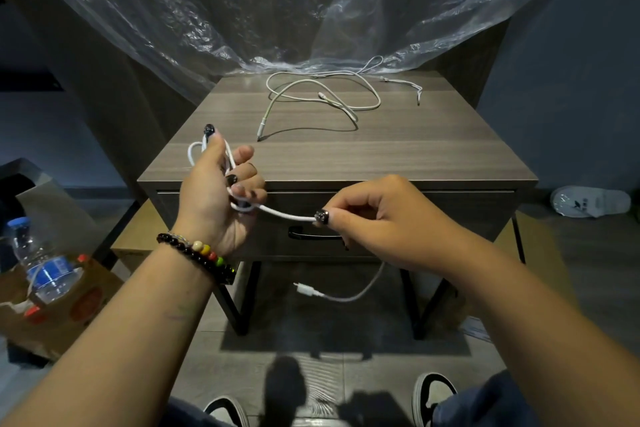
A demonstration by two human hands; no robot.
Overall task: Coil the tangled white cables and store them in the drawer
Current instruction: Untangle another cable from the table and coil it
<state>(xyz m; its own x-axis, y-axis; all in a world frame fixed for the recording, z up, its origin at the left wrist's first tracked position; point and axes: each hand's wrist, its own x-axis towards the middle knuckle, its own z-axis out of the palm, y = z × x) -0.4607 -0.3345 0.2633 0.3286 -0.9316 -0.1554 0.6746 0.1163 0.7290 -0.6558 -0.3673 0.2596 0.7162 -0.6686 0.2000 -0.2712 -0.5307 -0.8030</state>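
A: What is lying at the far left?
B: A water bottle is lying on a brown paper bag on the floor.
A: And the hands?
B: The left hand is holding loops of a white cable, its fingers curling round them; the right hand is pinching the same cable, whose plug end is hanging below.
A: The other cables?
B: The tangled cables are lying on the desk; the drawer is staying closed.
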